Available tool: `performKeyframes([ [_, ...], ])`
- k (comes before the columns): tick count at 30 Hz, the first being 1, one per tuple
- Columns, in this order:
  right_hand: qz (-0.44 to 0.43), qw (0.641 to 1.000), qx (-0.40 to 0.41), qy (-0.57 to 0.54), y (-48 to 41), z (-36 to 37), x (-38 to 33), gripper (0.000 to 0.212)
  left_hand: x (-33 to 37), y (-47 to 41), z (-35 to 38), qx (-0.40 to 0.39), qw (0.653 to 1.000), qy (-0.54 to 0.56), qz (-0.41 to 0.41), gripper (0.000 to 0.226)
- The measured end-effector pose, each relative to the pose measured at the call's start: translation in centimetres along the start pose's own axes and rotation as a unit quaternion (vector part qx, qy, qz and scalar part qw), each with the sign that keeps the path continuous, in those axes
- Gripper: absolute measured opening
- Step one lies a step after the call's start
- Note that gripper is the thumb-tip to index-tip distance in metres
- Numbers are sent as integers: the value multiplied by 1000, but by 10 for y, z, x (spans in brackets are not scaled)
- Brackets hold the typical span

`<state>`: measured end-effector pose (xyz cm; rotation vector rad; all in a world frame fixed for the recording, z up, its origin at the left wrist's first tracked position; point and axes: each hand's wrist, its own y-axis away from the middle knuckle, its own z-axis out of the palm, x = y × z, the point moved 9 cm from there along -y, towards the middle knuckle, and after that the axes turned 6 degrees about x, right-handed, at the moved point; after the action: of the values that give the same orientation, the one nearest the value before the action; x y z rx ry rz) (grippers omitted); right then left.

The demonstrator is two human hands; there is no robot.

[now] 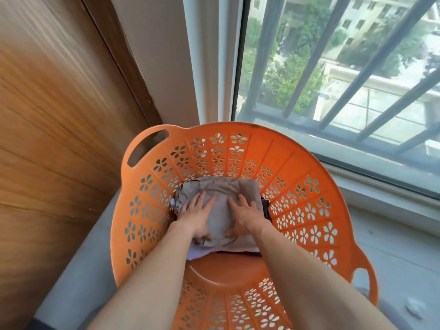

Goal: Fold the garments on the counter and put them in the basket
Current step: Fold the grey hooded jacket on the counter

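Both arms reaching into orange basket [297, 163], left hand [197, 217] and right hand [245, 215] flat with fingers spread, pressing folded grey garment [221, 186], creased, atop other clothes [197, 254]

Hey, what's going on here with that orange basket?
A person is reaching into the orange basket beside the window. The left hand and the right hand both lie flat, fingers spread, on a folded grey garment. That garment sits on top of other folded clothes, white and dark, on the basket floor.
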<state>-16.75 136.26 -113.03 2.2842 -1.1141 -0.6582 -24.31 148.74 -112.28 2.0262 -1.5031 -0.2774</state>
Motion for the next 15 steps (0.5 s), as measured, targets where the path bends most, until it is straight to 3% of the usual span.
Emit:
performKeyframes([
  [3,-20,998,19,-55,31,-45,-7,67,10,30,-59,46,988,146,-26,100],
  [6,-45,989,83,-112,92,-114,-15,49,25,79,-127,77,963,254,-45,75],
  [9,-61,975,134,-163,173,-199,-22,40,49,147,-205,96,925,358,-80,53],
  [12,-78,961,172,-203,254,-287,-32,27,87,217,-277,85,867,484,-85,36],
  [15,-72,951,185,-237,349,-374,-36,30,131,301,-365,106,840,526,-81,27],
])
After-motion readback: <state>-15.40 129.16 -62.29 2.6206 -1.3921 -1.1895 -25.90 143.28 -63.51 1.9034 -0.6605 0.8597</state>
